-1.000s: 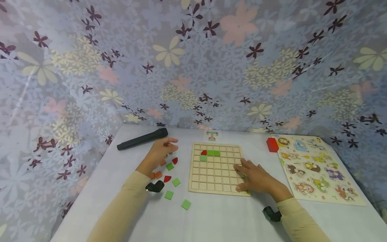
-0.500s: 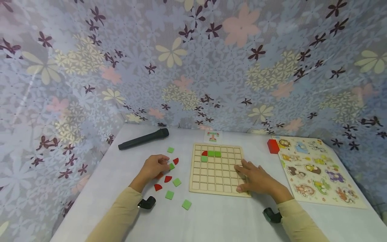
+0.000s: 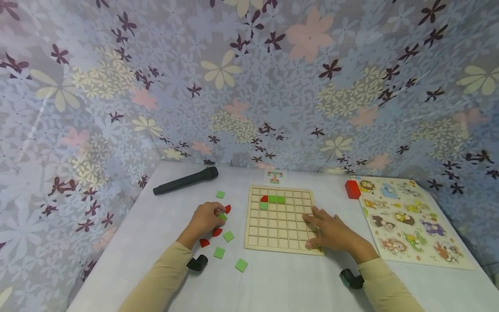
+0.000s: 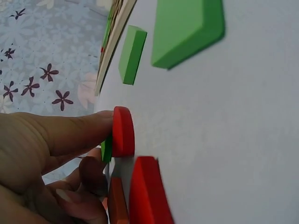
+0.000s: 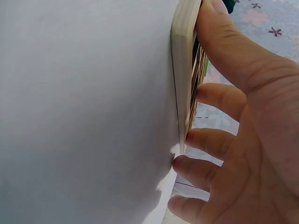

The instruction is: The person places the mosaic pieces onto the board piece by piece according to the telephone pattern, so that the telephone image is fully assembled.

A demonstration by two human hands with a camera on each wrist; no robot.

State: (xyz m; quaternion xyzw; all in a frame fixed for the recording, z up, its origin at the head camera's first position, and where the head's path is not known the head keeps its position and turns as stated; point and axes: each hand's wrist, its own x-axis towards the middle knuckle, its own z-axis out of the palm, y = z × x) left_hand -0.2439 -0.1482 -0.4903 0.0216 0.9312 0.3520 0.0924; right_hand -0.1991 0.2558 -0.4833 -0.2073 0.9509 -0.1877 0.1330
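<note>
My left hand (image 3: 205, 220) is low among loose tiles left of the board, fingers curled. Its thumb and fingers pinch a green square tile (image 3: 223, 216), which in the left wrist view (image 4: 106, 148) is partly hidden behind the thumb. A red quarter-round tile (image 4: 123, 133) lies right by the thumb tip, with another red tile (image 4: 148, 193) and an orange tile (image 4: 117, 203) nearby. My right hand (image 3: 331, 232) rests with spread fingers on the right edge of the wooden grid board (image 3: 280, 225). In the board's upper left sit one red quarter-round (image 3: 264, 199) and several green squares (image 3: 277, 199).
A pattern card (image 3: 274, 177) lies behind the board. A black microphone (image 3: 185, 180) is at the back left. To the right are a red block (image 3: 352, 189) and an animal puzzle board (image 3: 413, 221). More green tiles (image 3: 241, 264) lie nearer the front.
My left hand has drawn back from the far tiles, uncovering a green one, and come down to the green tile it pinches. The right hand has stayed on the board.
</note>
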